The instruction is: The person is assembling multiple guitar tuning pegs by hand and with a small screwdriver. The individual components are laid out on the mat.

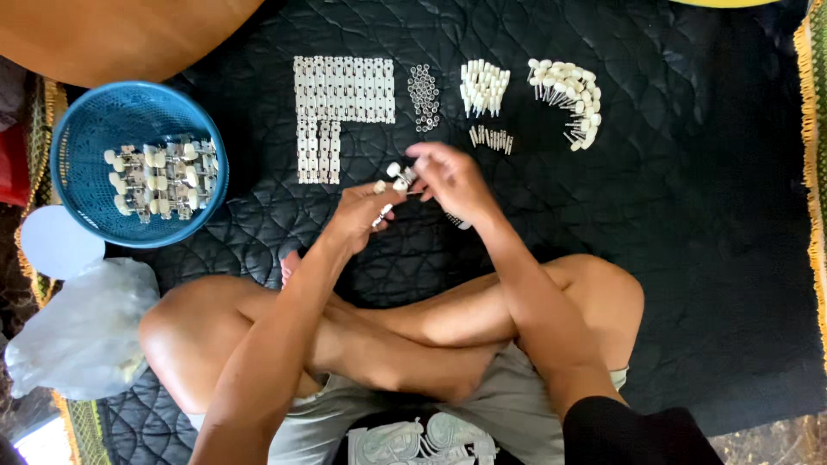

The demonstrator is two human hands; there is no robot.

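My left hand (357, 211) and my right hand (452, 179) meet over a black quilted mat (689, 215), both gripping one small metal tuner strip with white knobs (394, 179). Just beyond my hands lie rows of white flat plates (340, 99), a cluster of small metal rings (423, 95), a bunch of white pegs (483, 86), a few short metal pins (492, 139) and a curved pile of white-knobbed shafts (573, 99). A blue mesh basket (82, 198) at the left holds several finished strips (162, 178).
My crossed legs (405, 331) fill the mat's near side. A clear plastic bag (82, 331) and a white disc (56, 243) lie at the left edge. A round wooden tabletop (121, 34) overhangs the far left corner. A fringed rug edge (810, 172) borders the right.
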